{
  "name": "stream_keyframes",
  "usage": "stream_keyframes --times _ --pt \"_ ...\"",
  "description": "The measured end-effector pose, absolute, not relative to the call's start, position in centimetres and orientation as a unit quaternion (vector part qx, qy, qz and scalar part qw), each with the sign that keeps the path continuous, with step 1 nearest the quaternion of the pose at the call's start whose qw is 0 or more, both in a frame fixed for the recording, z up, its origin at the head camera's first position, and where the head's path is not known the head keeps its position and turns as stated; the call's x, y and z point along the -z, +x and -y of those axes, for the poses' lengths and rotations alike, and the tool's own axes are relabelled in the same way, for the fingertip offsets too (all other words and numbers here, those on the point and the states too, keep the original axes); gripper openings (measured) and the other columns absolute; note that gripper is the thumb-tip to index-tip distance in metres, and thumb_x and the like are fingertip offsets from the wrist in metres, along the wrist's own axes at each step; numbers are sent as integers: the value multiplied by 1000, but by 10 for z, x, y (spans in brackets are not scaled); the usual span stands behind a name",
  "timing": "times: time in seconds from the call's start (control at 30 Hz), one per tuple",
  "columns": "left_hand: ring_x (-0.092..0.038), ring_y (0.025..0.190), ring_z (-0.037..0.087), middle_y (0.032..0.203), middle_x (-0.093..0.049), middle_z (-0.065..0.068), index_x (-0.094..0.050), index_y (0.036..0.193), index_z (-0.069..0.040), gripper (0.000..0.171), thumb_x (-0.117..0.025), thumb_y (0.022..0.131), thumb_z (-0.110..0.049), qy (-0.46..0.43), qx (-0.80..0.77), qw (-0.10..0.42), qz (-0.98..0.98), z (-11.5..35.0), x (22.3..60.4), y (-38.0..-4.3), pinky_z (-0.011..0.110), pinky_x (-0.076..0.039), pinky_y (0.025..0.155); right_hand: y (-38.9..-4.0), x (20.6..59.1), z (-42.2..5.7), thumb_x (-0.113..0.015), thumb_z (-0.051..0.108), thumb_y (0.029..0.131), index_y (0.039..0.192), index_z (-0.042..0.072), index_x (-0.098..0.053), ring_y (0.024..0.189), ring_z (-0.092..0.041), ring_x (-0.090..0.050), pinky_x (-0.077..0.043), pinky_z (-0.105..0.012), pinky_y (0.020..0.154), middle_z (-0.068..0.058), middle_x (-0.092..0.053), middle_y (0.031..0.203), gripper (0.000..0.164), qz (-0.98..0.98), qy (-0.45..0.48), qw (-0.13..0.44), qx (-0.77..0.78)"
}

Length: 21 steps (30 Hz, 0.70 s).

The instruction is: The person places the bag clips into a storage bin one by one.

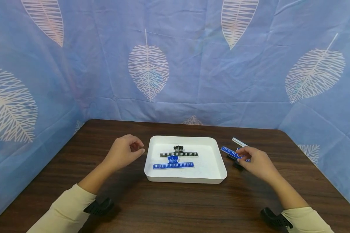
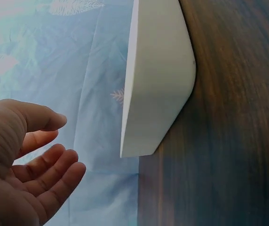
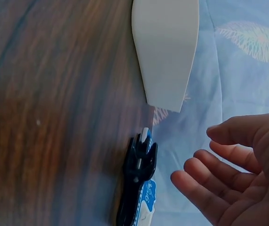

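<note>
A white tray point(image 1: 186, 176) holds a black clip point(image 1: 179, 154) and a blue clip point(image 1: 173, 165), both with a piano-key pattern along their bars. To the tray's left, my left hand point(image 1: 124, 151) hovers with loosely bent fingers and nothing in them; in the left wrist view, thumb and fingers stand apart. My right hand point(image 1: 258, 162) is above several more clips right of the tray: a blue clip point(image 1: 229, 151), a black clip point(image 3: 137, 172) and a white one point(image 1: 238, 141). A gap shows between fingers and clips in the right wrist view. The hand partly hides them in the head view.
The dark wooden table point(image 1: 175, 207) carries everything. Blue cloth point(image 1: 180, 77) with white leaf prints hangs behind it and at both sides. Black wrist bands point(image 1: 99, 207) sit at both cream sleeves.
</note>
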<state>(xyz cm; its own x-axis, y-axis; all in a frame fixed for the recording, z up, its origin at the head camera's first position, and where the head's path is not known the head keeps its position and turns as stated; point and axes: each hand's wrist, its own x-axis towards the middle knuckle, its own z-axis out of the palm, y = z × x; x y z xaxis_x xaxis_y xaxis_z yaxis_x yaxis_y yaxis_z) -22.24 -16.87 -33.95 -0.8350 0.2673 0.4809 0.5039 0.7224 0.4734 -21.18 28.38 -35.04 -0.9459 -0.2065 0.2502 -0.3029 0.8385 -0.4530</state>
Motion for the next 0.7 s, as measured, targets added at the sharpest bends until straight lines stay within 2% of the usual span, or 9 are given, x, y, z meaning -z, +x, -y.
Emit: stream_keyframes --times 0.17,0.33,0.57,0.7 --pt "-59 76 17 84 -64 3 -70 89 -6 14 -78 79 -11 -181 341 142 911 169 344 -223 32 -52 65 -215 353 -287 -68 3 85 108 -5 -65 87 -31 -65 -55 -48 72 -17 -66 99 25 952 160 126 -229" --pt "-63 83 21 92 -65 8 -70 99 -2 23 -78 80 -12 -164 371 104 908 168 351 -226 36 -55 70 -217 355 -288 -71 2 82 107 -5 -66 83 -29 -63 -53 -46 69 -17 -64 100 27 953 181 140 -197" --pt "-59 82 19 92 -65 6 -67 104 -2 29 -78 81 -15 -111 428 28 897 162 360 -232 32 -52 66 -222 360 -291 -73 3 80 109 -5 -66 87 -34 -64 -52 -51 72 -23 -63 107 32 957 203 138 -152" --pt "-60 90 26 108 -58 16 -56 123 1 47 -77 82 -12 -65 505 -36 860 159 365 -237 36 -57 71 -224 362 -293 -76 4 78 112 -5 -65 90 -37 -65 -53 -52 74 -25 -62 110 36 959 212 133 -132"
